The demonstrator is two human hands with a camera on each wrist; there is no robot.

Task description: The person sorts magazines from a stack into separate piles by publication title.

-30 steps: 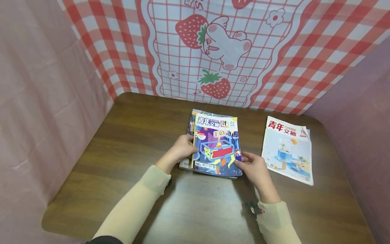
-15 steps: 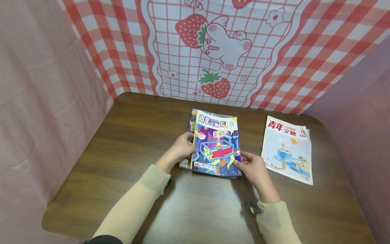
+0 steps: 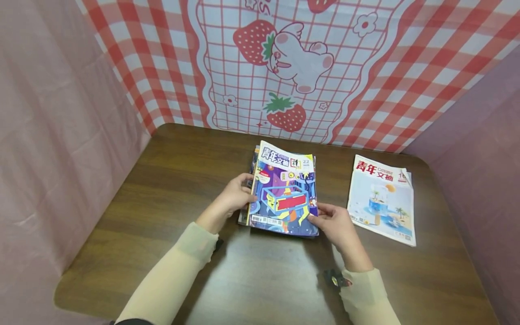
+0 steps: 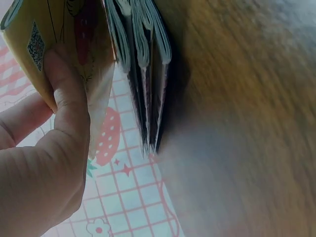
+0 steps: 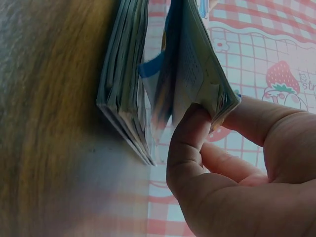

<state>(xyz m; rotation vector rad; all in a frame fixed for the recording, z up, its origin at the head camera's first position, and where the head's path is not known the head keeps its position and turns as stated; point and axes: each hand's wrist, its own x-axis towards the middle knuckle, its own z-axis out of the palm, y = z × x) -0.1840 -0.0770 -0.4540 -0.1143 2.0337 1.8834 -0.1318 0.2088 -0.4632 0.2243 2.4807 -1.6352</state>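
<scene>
A brown wood-grain table (image 3: 138,207) with rounded corners is filling the lower part of the head view, its near middle catching a pale glare. Behind it a red-and-white gingham cloth (image 3: 227,49) is hanging, showing strawberries, flowers and a white winged cartoon animal. Creased pink fabric (image 3: 53,135) is covering the left side, and a mauve surface (image 3: 483,117) is closing off the right.

Near the table's middle, the left hand (image 3: 232,197) is pinching the left edge of a purple-blue Chinese magazine (image 3: 284,189) numbered 22, its thumb lying over the cover. The right hand (image 3: 335,224) is pinching the opposite edge between thumb and fingers. The magazine is hovering just above a magazine stack (image 5: 123,74), with a gap showing at the near edges. Farther right, a white beach-cover magazine (image 3: 382,203) is lying flat, apart from the stack.
</scene>
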